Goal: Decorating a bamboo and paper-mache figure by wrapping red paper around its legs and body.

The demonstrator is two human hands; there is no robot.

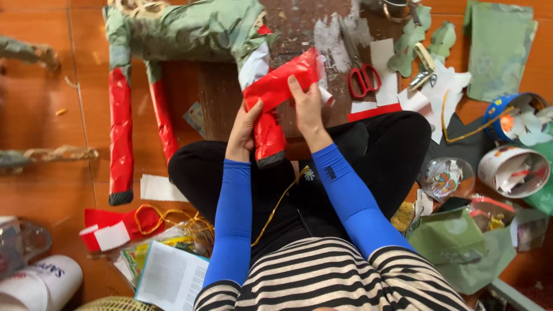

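I am pinching the red paper [280,80] onto the figure's leg [268,136], left hand [243,128] bracing beneath, right hand [305,103] fingers flattened pressing it smooth.

We wear bright blue fitted sleeves on both arms, running from the wrists to above the elbows. The right sleeve [351,196] carries a small dark rectangular tag near the wrist. Below the sleeves we see a top with black and cream horizontal stripes [328,276]. Beyond the striped top lie black trousers [397,144], bearing a small daisy-like flower mark [309,174] beside the right sleeve.
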